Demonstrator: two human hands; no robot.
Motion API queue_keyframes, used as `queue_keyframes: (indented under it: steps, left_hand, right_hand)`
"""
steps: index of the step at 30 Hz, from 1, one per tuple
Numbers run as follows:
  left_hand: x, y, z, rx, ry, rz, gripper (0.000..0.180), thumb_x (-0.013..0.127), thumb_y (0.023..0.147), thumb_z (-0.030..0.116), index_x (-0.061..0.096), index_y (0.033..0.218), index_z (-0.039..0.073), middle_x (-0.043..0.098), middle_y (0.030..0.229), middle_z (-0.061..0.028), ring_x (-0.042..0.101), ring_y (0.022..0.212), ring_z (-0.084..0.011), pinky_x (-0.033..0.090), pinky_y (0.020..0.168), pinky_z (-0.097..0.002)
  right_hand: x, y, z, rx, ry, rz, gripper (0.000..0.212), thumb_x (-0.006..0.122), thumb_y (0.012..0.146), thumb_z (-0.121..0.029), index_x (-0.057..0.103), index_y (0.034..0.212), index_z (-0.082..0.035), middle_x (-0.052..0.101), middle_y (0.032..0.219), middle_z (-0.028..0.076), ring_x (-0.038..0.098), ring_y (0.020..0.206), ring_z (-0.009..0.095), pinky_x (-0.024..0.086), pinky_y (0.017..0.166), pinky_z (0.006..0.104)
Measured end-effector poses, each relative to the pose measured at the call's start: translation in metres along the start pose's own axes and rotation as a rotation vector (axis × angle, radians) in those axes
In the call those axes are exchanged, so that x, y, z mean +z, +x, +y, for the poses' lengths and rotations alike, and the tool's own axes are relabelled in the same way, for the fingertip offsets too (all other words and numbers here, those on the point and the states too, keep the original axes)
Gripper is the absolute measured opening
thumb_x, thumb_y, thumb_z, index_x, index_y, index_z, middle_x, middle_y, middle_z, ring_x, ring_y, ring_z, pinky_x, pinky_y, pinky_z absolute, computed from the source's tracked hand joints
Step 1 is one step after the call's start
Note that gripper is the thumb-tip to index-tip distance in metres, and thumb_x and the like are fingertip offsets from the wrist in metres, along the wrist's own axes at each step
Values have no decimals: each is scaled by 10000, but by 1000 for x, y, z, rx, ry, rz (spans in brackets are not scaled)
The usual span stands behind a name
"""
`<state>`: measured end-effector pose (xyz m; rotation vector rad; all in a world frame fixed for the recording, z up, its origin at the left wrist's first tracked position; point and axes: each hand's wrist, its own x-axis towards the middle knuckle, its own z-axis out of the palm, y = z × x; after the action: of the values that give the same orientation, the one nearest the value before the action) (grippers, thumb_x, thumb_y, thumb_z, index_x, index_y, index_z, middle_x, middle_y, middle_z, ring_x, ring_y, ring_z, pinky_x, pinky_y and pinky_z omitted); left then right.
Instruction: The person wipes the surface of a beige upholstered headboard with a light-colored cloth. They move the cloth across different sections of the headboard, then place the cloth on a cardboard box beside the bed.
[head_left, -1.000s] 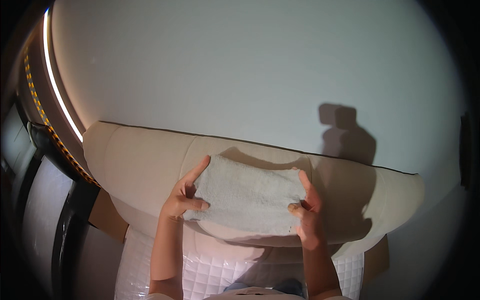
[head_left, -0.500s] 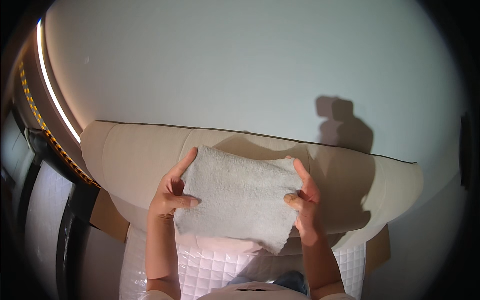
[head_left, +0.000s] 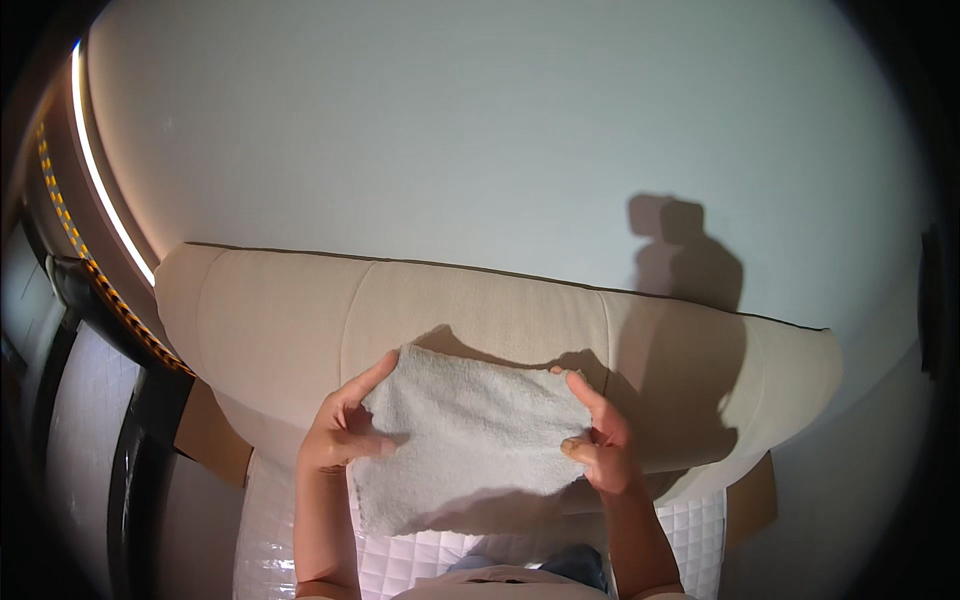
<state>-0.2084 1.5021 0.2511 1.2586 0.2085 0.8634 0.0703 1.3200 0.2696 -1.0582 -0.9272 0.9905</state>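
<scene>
A light grey fluffy cloth (head_left: 470, 430) is stretched between my two hands, in front of a beige padded headboard. My left hand (head_left: 345, 425) grips its left edge, with the thumb on the near face and a finger along the upper corner. At the opposite edge my right hand (head_left: 603, 435) pinches the cloth the same way, its other fingers mostly hidden behind it. The cloth's lower part hangs loose and lies in shadow.
The beige headboard (head_left: 480, 305) runs across against a pale wall (head_left: 450, 130) that carries my shadow. Below lies a white quilted mattress (head_left: 400, 565) under clear plastic. Brown cardboard (head_left: 215, 440) shows at the left, near a yellow-and-black striped strip (head_left: 75, 235) and a light strip (head_left: 95, 165).
Both hands have come down and nearer to me with the cloth. Its lower edge now folds into shadow, and more of the headboard shows above it.
</scene>
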Motion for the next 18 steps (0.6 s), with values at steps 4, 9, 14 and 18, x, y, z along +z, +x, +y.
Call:
queue_keyframes:
  steps: [4, 9, 14, 18]
  left_hand:
    - [8, 33, 14, 116, 51, 9, 908, 763, 567, -153, 410, 1394, -21, 414, 1459, -117, 378, 1353, -209, 357, 1068, -280]
    - [1, 20, 13, 30, 45, 103, 869, 759, 599, -157, 433, 1389, 3, 429, 1452, -98, 398, 1331, -178, 338, 1076, -285]
    - [-11, -21, -3, 27, 204, 127, 847, 738, 565, -162, 487, 1356, 11, 474, 1419, -91, 409, 1324, -175, 291, 1106, -298]
    - [-23, -7, 25, 83, 135, 185, 830, 729, 587, -167, 485, 1359, 20, 489, 1403, -68, 474, 1262, -179, 355, 1078, -312]
  right_hand:
    - [12, 22, -14, -140, 8, 75, 771, 463, 704, 195, 323, 1441, 17, 368, 1487, 96, 422, 668, -3, 356, 565, 159]
    - [15, 21, -4, -81, 97, 24, 755, 449, 721, 210, 334, 1439, 11, 343, 1497, 115, 503, 984, 51, 409, 703, 179]
    - [7, -2, 15, -102, -98, -139, 706, 472, 766, 195, 352, 1435, 5, 361, 1492, 129, 488, 1027, 38, 395, 702, 164]
    - [40, 31, 5, -117, -49, -107, 690, 472, 776, 186, 373, 1429, -11, 371, 1489, 111, 464, 847, -21, 350, 608, 131]
